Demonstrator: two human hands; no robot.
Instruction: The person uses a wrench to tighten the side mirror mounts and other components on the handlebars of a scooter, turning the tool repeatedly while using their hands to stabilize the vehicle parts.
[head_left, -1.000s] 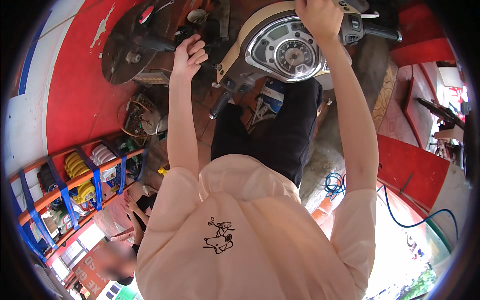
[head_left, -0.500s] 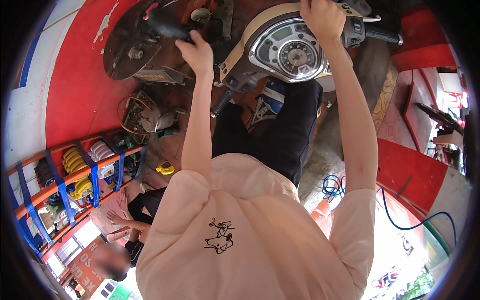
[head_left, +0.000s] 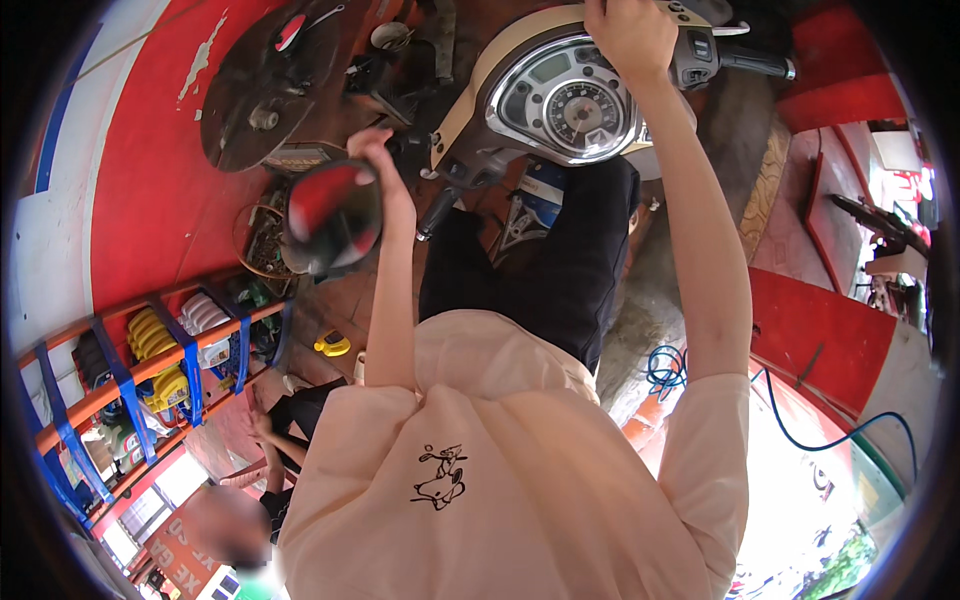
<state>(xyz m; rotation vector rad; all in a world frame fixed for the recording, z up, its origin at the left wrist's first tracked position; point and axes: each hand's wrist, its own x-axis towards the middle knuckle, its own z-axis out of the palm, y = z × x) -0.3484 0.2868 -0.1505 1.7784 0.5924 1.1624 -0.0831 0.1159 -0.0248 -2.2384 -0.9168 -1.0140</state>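
Note:
My left hand (head_left: 380,165) is closed near the stem end of a black rear-view mirror (head_left: 333,215). The mirror's glass faces up with red reflections, and it hangs left of the scooter's left handlebar grip (head_left: 437,213), apart from it. My right hand (head_left: 632,40) is bent over the top of the instrument panel (head_left: 575,105), by the cream handlebar cover (head_left: 480,75). Its fingertips run out at the upper picture edge, so what they grip is hidden. The right handlebar grip (head_left: 760,63) sticks out past that hand.
A dark round tabletop (head_left: 235,110) at upper left bears a small red-faced oval thing (head_left: 290,32) and a shiny metal tool. An orange-and-blue rack (head_left: 125,375) holds bottles. A yellow object (head_left: 332,344) lies on the floor; another person (head_left: 285,425) sits nearby. Blue hose (head_left: 665,370) coils at right.
My left hand has come down and toward me from over the tabletop, swinging the mirror so that its glass now shows. My right hand stays at the panel's top.

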